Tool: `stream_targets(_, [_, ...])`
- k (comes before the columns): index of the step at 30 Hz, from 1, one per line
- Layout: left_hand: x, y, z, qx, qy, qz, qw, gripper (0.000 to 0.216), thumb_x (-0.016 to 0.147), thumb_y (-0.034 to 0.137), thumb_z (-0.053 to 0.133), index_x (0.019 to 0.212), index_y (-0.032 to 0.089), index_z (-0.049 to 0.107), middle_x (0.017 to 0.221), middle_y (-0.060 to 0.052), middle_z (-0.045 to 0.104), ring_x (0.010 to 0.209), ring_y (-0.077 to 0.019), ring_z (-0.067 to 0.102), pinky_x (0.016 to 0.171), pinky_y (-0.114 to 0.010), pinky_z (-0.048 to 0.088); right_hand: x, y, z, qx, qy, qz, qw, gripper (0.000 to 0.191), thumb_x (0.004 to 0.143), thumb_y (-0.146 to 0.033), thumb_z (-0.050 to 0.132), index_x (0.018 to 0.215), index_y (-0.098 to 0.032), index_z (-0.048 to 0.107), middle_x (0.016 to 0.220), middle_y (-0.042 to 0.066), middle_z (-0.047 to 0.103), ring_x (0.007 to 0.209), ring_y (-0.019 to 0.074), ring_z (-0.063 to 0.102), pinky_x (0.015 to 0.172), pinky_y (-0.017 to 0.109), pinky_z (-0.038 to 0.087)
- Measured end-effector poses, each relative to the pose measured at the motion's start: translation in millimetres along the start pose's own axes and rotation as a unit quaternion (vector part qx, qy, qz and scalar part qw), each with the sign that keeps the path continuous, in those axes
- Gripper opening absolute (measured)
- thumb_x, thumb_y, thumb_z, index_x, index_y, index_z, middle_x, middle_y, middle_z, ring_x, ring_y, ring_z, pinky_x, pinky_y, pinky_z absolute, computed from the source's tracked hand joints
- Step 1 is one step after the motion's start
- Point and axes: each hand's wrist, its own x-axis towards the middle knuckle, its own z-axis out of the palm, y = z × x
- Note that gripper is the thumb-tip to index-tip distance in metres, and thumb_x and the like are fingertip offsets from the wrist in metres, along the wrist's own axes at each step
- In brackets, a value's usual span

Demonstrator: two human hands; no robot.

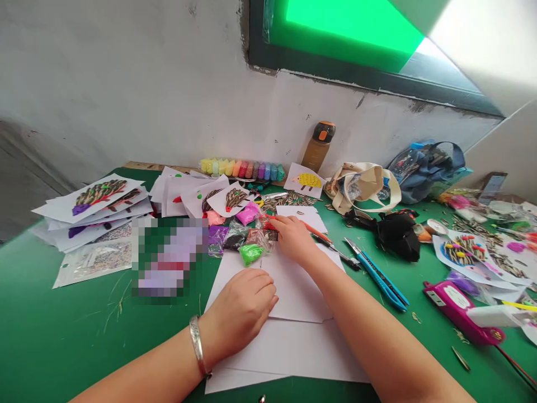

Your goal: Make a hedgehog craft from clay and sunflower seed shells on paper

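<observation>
My left hand (241,310), with a silver bangle on the wrist, lies on a stack of white paper sheets (293,341), its fingers curled under and pressing down. My right hand (293,238) reaches forward over the paper's far edge, its fingers closed among small bags of coloured clay: red (262,224), green (250,253), pink (248,212) and purple (218,235). What the fingers grip is hidden. An orange pen (316,230) lies just right of that hand.
On the green table (62,336) lie piles of hedgehog craft sheets (98,196), a row of coloured clay (243,168), a brown bottle (318,146), a blue cutter (377,274), bags (364,184), a magenta glue gun (457,305) and scattered seeds. The wall stands right behind.
</observation>
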Motion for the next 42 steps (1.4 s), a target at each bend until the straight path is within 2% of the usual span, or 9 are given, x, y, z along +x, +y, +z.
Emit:
stream_targets(12, [-3.0,-2.0,1.4,-0.02,-0.002,-0.014,1.0,0.02,0.096,0.015,0.048,0.093,0.014,0.067,0.086,-0.009,0.07,0.093,-0.0239,0.065,0.089,-0.042,0.054,1.0,3.9,-21.5,0.01,0.08,0.053,0.995,0.037,0.093,-0.013,0.035,0.109,-0.019,0.069,0.102,0.01,0.072,0.096,0.0258,0.059,0.083,0.037,0.041])
stream_targets(15, [-3.0,-3.9,-0.3,-0.064,0.017,-0.049,0.997,0.022,0.097,0.019,0.047,0.097,0.015,0.068,0.092,-0.009,0.072,0.094,-0.0236,0.066,0.09,-0.041,0.054,-14.0,-3.5,-34.9,0.175,0.136,0.124,0.967,0.033,0.095,-0.025,0.039,0.109,-0.019,0.068,0.096,0.008,0.071,0.088,0.0228,0.061,0.078,0.035,0.044])
stream_targets(17, [-2.1,-5.8,-3.1,-0.114,0.042,-0.121,0.985,0.023,0.097,0.028,0.05,0.103,0.016,0.069,0.102,-0.01,0.073,0.099,-0.024,0.066,0.091,-0.041,0.054,-30.0,-12.1,-42.3,0.356,0.124,0.177,0.909,0.03,0.09,-0.032,0.049,0.109,-0.019,0.068,0.087,0.005,0.07,0.079,0.0199,0.061,0.073,0.034,0.046])
stream_targets(22, [3.7,-8.7,-11.7,-0.341,0.078,-0.375,0.859,0.064,0.088,0.052,0.062,0.141,0.018,0.048,0.135,-0.015,0.06,0.109,-0.0262,0.065,0.095,-0.043,0.053,-72.1,-33.3,-52.3,0.608,0.015,0.228,0.761,0.026,0.08,-0.036,0.065,0.097,-0.017,0.07,0.076,0.003,0.066,0.066,0.015,0.057,0.065,0.031,0.045])
stream_targets(26, [9.0,-5.9,-15.0,-0.512,0.086,-0.424,0.742,0.081,0.083,0.052,0.069,0.149,0.02,0.035,0.129,-0.015,0.064,0.101,-0.0241,0.068,0.089,-0.04,0.055,-86.4,-43.4,-48.7,0.673,-0.018,0.22,0.706,0.023,0.081,-0.035,0.067,0.097,-0.019,0.07,0.082,0.003,0.067,0.069,0.0134,0.058,0.067,0.029,0.044])
stream_targets(28, [11.1,-4.5,-16.5,-0.555,0.073,-0.418,0.715,0.063,0.084,0.046,0.07,0.137,0.019,0.052,0.116,-0.011,0.071,0.093,-0.0217,0.07,0.086,-0.037,0.056,-87.3,-45.7,-44.9,0.681,-0.043,0.213,0.699,0.023,0.081,-0.035,0.068,0.099,-0.02,0.069,0.083,0.002,0.068,0.071,0.0132,0.058,0.068,0.029,0.045])
stream_targets(31, [13.1,-5.1,-18.8,-0.543,0.072,-0.418,0.725,0.032,0.083,0.039,0.071,0.105,0.016,0.072,0.096,-0.007,0.075,0.084,-0.0194,0.068,0.078,-0.03,0.055,-86.4,-46.3,-39.6,0.663,-0.103,0.194,0.716,0.026,0.084,-0.037,0.066,0.101,-0.019,0.068,0.084,0.002,0.068,0.073,0.0136,0.058,0.069,0.029,0.044])
stream_targets(37, [12.0,-9.6,-18.6,-0.5,0.071,-0.422,0.753,0.02,0.084,0.034,0.069,0.091,0.016,0.073,0.084,-0.003,0.073,0.078,-0.0167,0.064,0.075,-0.027,0.051,-86.4,-46.2,-33.6,0.588,-0.166,0.177,0.771,0.028,0.084,-0.041,0.067,0.099,-0.018,0.067,0.093,0.007,0.073,0.078,0.0167,0.06,0.066,0.029,0.043])
stream_targets(42, [10.2,-7.8,-17.4,-0.538,0.035,-0.402,0.74,0.024,0.084,0.037,0.07,0.095,0.016,0.069,0.082,-0.003,0.071,0.078,-0.0166,0.063,0.076,-0.029,0.051,-86.5,-49.3,-36.2,0.596,-0.151,0.186,0.767,0.023,0.083,-0.04,0.068,0.094,-0.019,0.067,0.088,0.005,0.073,0.08,0.0171,0.063,0.069,0.029,0.046])
